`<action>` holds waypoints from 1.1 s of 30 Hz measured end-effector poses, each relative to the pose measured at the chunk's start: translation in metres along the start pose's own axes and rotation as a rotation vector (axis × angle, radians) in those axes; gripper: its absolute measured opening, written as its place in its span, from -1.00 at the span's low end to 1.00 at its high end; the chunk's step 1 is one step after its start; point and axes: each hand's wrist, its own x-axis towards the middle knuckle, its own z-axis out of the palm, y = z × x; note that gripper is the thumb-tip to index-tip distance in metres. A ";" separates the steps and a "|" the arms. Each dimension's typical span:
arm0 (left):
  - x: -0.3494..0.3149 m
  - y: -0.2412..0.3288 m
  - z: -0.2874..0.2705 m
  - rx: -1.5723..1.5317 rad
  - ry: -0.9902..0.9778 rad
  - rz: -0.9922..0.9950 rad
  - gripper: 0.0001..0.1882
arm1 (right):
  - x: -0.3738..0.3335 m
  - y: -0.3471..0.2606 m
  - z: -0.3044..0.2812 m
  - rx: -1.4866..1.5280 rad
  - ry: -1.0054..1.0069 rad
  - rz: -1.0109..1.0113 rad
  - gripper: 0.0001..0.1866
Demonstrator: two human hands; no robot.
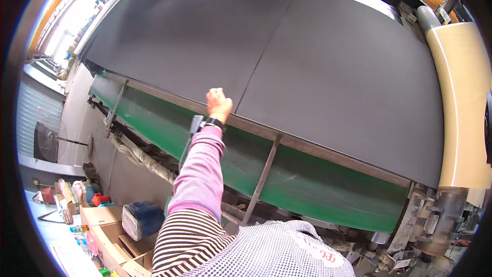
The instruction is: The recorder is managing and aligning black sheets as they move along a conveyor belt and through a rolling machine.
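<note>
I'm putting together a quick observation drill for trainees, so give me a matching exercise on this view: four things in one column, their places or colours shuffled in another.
Things:
1. Left hand
2. Wide sheet
3. Roller
4. Cardboard box

Places and colours:
A. Pale tan, along the right side of the picture
B. In the lower left of the picture
C. Dark grey, crossed by a thin dark line
D. At the sheet's near edge

Right pairs: 1-D, 2-C, 3-A, 4-B
</note>
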 end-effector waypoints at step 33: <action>0.006 -0.034 -0.019 0.202 0.017 -0.042 -0.58 | -0.006 -0.019 -0.073 0.081 -0.003 0.209 -0.66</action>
